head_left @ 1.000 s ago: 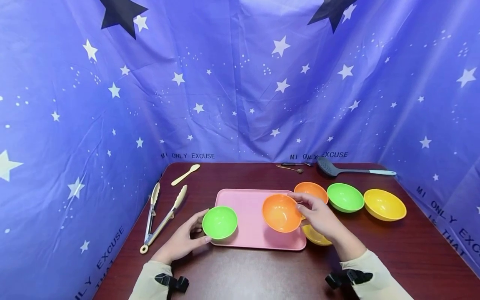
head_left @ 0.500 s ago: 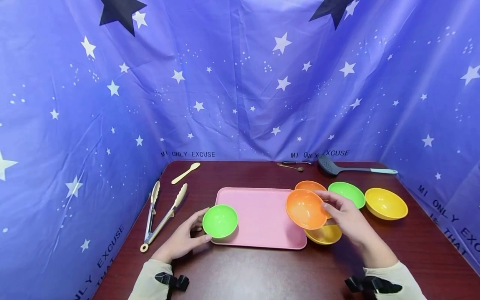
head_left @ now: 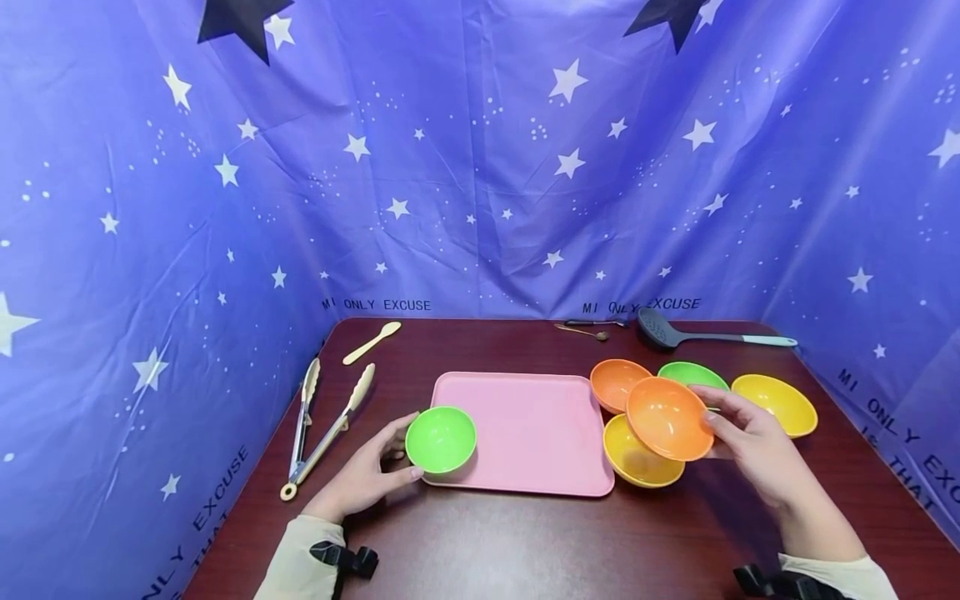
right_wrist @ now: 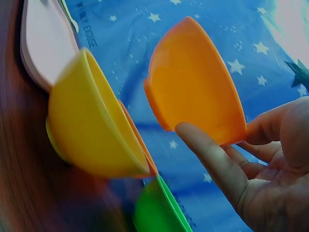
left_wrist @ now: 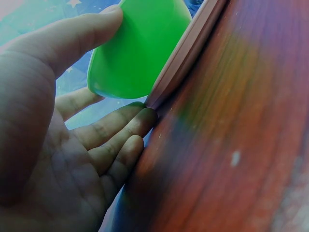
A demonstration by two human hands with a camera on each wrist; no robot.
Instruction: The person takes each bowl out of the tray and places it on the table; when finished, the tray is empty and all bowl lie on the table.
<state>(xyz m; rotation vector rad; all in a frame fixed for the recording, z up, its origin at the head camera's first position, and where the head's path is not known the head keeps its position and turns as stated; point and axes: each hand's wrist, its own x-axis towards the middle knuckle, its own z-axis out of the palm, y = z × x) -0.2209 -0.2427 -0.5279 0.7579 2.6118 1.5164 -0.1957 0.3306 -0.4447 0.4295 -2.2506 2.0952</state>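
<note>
My left hand (head_left: 367, 475) holds a small green bowl (head_left: 441, 440) at the left end of the pink tray (head_left: 525, 475). In the left wrist view the thumb lies against the green bowl (left_wrist: 145, 48), the other fingers reaching beneath and behind it. My right hand (head_left: 757, 450) pinches an orange bowl (head_left: 667, 421) by its right side, thumb low on the outside. That orange bowl (right_wrist: 198, 87) is tilted and held up, apart from the yellow bowl (right_wrist: 91, 121) in the right wrist view. The yellow bowl (head_left: 637, 467) stands right of the tray, partly hidden by the held bowl.
Behind stand another orange bowl (head_left: 617, 383), a green bowl (head_left: 693, 373) and a yellow bowl (head_left: 780, 404). A slotted skimmer (head_left: 660, 329) and two thin utensils lie at the back right. Tongs (head_left: 330, 442) and a cream spoon (head_left: 371, 343) lie left.
My right hand has carried the orange bowl rightward from over the pink tray to over the near yellow bowl. The left hand and its green bowl have stayed in place.
</note>
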